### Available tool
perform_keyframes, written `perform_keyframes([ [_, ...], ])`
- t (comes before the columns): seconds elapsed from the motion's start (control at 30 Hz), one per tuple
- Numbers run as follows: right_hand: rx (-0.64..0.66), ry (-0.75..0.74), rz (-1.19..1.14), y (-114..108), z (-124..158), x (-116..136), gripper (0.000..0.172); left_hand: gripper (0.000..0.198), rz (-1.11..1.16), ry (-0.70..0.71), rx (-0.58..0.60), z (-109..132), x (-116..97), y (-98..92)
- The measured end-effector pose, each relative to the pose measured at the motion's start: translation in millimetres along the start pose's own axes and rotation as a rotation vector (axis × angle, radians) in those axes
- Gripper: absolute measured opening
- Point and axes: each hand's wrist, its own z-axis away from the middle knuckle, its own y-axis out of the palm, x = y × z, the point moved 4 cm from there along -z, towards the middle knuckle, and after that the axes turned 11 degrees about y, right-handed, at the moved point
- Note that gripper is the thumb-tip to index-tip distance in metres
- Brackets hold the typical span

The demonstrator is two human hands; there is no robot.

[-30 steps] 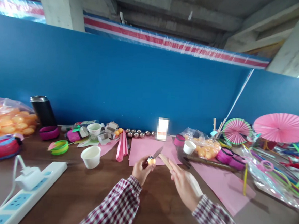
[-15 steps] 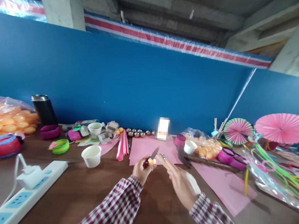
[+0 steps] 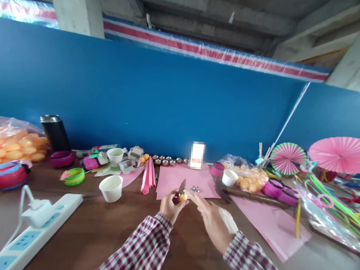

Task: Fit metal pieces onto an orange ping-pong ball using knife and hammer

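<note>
My left hand [image 3: 169, 205] is closed around a small orange ball [image 3: 183, 197] held above the brown table [image 3: 105, 232]. My right hand [image 3: 213, 217] grips the pale wooden handle of a small knife, and the knife's blade [image 3: 181, 187] points up and left over the ball. Both sleeves are red-and-white check. A pink paper sheet [image 3: 177, 178] lies just beyond the hands, with a small silver piece [image 3: 195, 188] resting on it.
A white paper cup [image 3: 111, 188] and white power strip [image 3: 28, 233] lie to the left, with a bag of orange balls [image 3: 8, 143] and a black flask [image 3: 54, 132]. To the right sit another bag of balls [image 3: 247, 176], pink paper fans [image 3: 342, 154] and coloured sticks [image 3: 332, 203].
The knife blade has swung from pointing up-right to standing more upright over the ball. A small silver piece now shows on the pink paper. Both hands shifted slightly.
</note>
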Motion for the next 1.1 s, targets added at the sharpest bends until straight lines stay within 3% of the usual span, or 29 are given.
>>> perform_keyframes([
  [0.2, -0.005, 0.046, -0.051, 1.9, -3.2, -10.9, 0.042, 0.043, 0.071, -0.023, -0.077, 0.9, 7.3, 0.3],
  [0.53, 0.036, 0.086, -0.189, 5.4, -0.1, -23.6, 0.041, 0.040, 0.252, -0.080, -0.040, 1.1, 5.6, 6.2],
  [0.7, -0.055, 0.110, -0.181, 5.2, 1.9, -24.9, 0.042, 0.041, 0.312, -0.108, -0.022, 1.9, 6.1, 8.3],
  [1.1, -0.006, 0.119, -0.225, 11.6, -0.1, -29.9, 0.039, 0.040, 0.481, -0.166, -0.004, 2.5, 8.1, 13.2],
])
